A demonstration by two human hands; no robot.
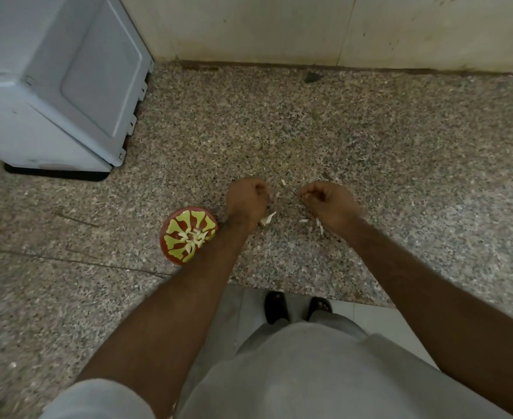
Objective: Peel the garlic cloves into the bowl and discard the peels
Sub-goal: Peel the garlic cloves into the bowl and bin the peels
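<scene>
A red bowl point(173, 228) with a yellow-green pattern sits on the speckled granite counter point(309, 131) and holds several peeled garlic cloves point(193, 237). My left hand point(246, 201) hovers just right of the bowl with fingers curled; what it holds is hidden. My right hand point(329, 204) is a little further right, its fingertips curled and pinching something small and pale that I cannot make out. Thin white garlic peels point(269, 218) lie scattered on the counter between and below the two hands.
A grey-white appliance point(52, 86) stands at the back left of the counter. A tiled wall point(309, 28) runs along the back. The counter's front edge is near my body, with the floor and my sandalled feet point(297, 308) below.
</scene>
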